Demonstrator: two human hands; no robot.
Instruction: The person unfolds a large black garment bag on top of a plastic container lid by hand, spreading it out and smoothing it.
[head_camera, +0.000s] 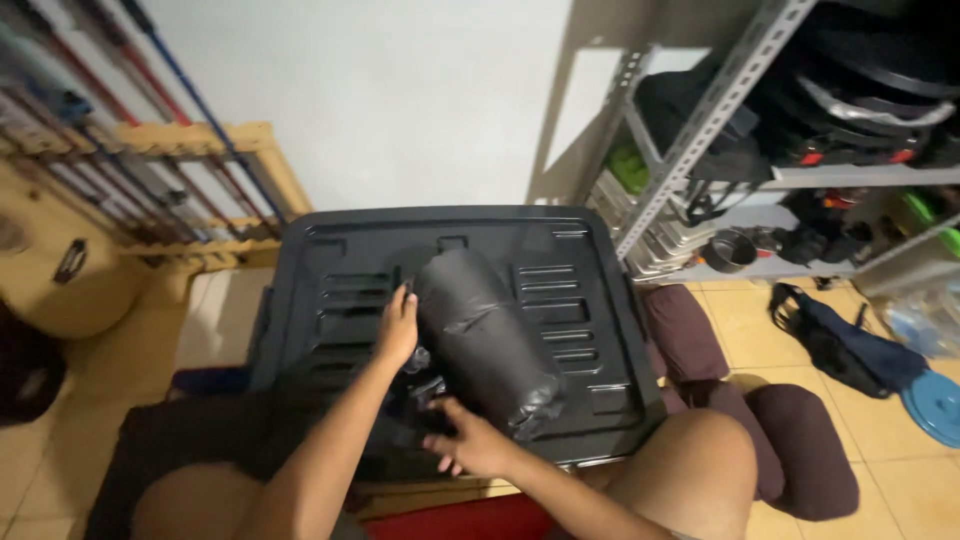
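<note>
Head view: dark rolled bag (487, 335) lies between both grips, left (398, 328) touching, right (470, 440) unclenched.

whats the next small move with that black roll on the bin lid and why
Probably close the right hand on the loose strap and buckle at the near end of the black rolled bundle. The left hand already rests against the roll's side, steadying it on the black bin lid, while the right fingers lie open by the straps, gripping nothing that I can see.

Storeroom: gear-laden metal shelving (700, 130)
</note>
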